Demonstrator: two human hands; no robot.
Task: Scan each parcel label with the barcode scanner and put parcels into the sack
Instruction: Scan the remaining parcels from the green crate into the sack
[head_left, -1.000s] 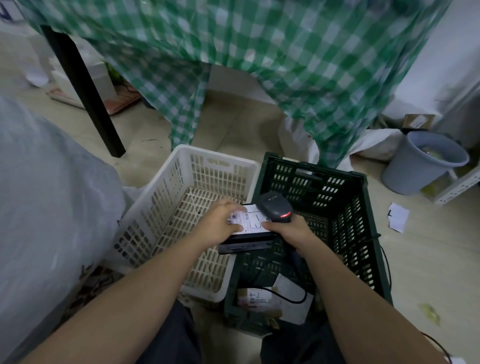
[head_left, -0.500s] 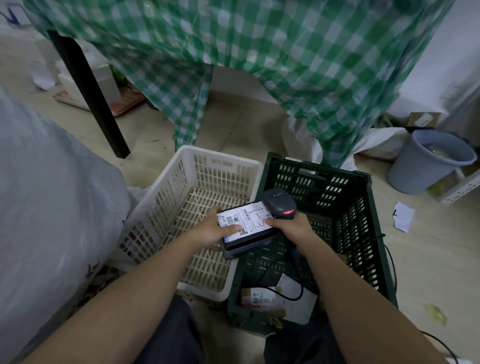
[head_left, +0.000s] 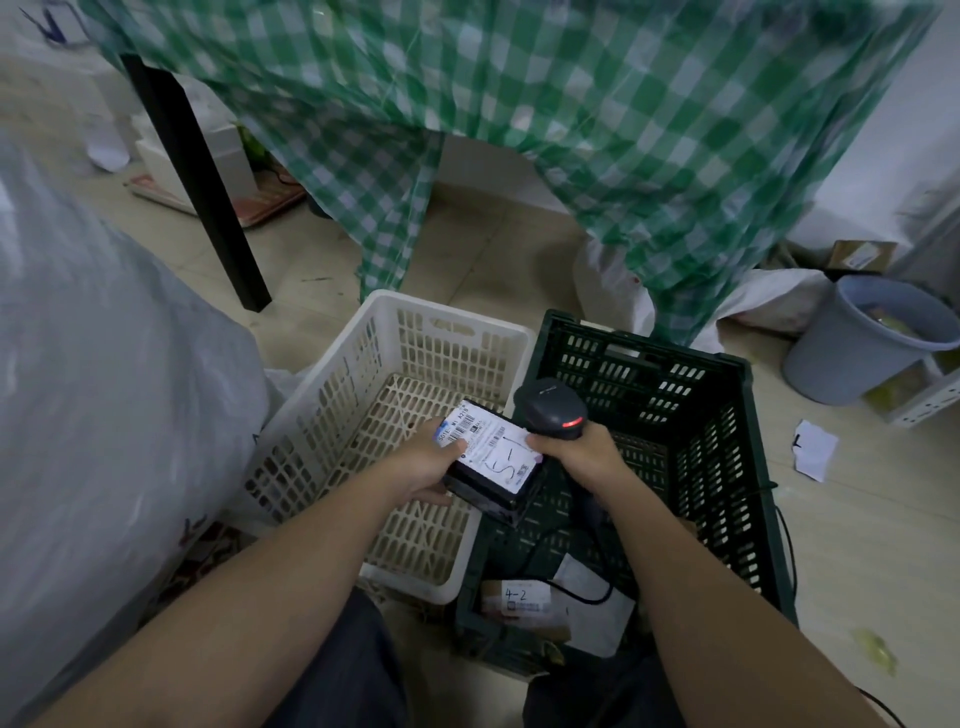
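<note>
Floor: green crate (head_left: 727, 415) with parcel (head_left: 519, 603)

— What's on that white label (head_left: 491, 451) on the black parcel (head_left: 493, 475)?

— Handwritten "5-1" in marker, big strokes. Along the top edge, printed, roughly "S01E M1 A218", then barcodes too fine to read.

— And down in the green crate (head_left: 727, 467)?

— A brown parcel (head_left: 519, 605) with "4-2" handwritten on its label. A paper scrap (head_left: 814, 450) on the floor carries a dark mark; can't make it out.

white basket (head_left: 400, 332): open top | green crate (head_left: 727, 384): cable (head_left: 582, 590), parcels | left: sack (head_left: 104, 374)
</note>
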